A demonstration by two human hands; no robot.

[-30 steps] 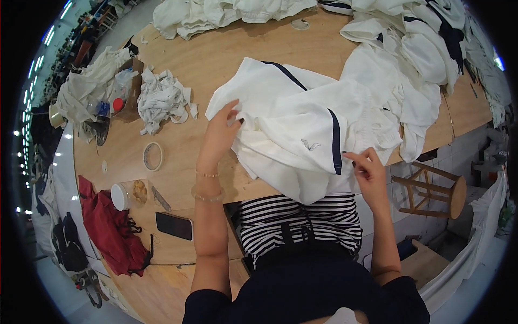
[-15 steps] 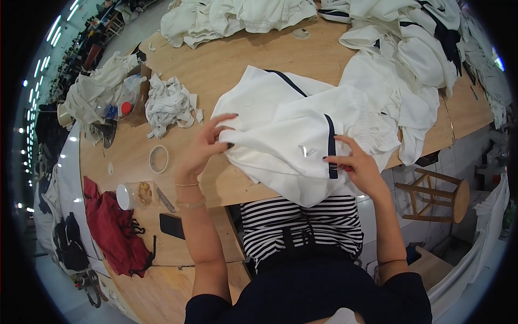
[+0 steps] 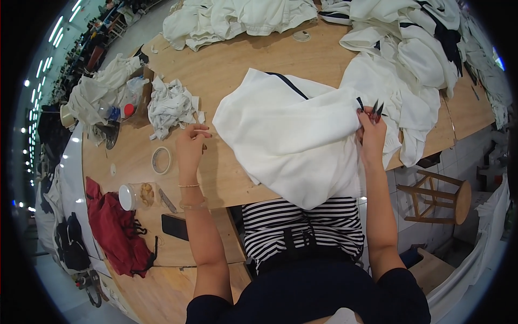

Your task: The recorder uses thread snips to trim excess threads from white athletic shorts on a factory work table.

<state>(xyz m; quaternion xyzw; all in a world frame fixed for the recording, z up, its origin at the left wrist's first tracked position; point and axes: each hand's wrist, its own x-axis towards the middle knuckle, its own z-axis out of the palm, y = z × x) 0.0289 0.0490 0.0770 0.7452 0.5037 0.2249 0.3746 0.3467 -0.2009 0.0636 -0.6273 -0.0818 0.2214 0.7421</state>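
- Here, the white garment (image 3: 291,135) lies on the pale wooden table (image 3: 259,53), its lower edge draping over the front onto the person's lap; the cloth looks soft and matte, with broad shallow folds.
- A narrow navy strip (image 3: 290,85) runs slantwise along its far edge, smooth and flat against the white.
- The right hand (image 3: 372,137) is at the garment's right edge, fingers drawn together around small dark snips (image 3: 377,109) with slim pointed tips facing away from the person; the thumb meets the cloth, though whether it pinches a fold I cannot tell.
- The left hand (image 3: 192,143) is just beside the garment's left edge, fingers loosely curled and slightly apart, holding nothing; thin bracelets (image 3: 189,186) circle the wrist.
- Near it sit a ring-shaped tape roll (image 3: 153,161), a clear round jar (image 3: 147,194) on its side with a white lid, a flat black phone (image 3: 174,227) and crumpled red fabric (image 3: 116,232).
- Beyond are rumpled white scraps (image 3: 171,108) and, to the right, heaped white clothing (image 3: 402,65).
- Pale marks on the dark patch (image 3: 299,237) over the striped trousers (image 3: 267,218) are too small to read.
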